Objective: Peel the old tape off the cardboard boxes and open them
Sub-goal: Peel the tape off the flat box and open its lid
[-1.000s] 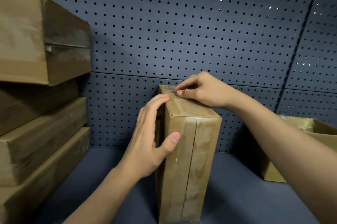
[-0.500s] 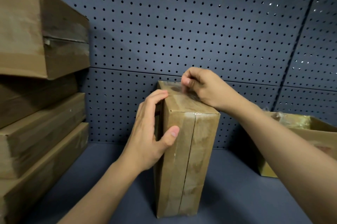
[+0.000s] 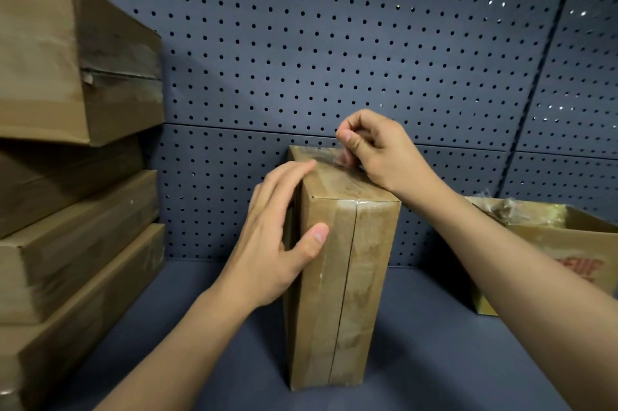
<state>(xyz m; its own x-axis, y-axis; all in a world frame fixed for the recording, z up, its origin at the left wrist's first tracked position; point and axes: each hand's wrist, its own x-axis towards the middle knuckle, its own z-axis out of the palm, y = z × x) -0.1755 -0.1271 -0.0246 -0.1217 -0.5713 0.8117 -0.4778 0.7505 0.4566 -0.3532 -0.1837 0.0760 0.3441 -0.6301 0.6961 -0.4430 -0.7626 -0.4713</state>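
Observation:
A narrow cardboard box (image 3: 347,293) stands on end in the middle of the blue-grey shelf, its seams covered in clear tape. My left hand (image 3: 277,243) holds the box by its upper left corner: fingers lie along the left side and top edge, and the thumb presses the front face. Above the far end of the top face, my right hand (image 3: 374,153) pinches a lifted end of the clear tape (image 3: 341,158) between thumb and forefinger. The strip rises a little off the cardboard there.
Several taped cardboard boxes (image 3: 67,176) are stacked at the left. An open box (image 3: 568,243) with crumpled tape in it and red print sits at the right. A perforated blue panel (image 3: 334,42) closes off the back.
My right hand has risen from flat on the top face, curled, and lifted the tape end off the box. My left hand has kept its hold.

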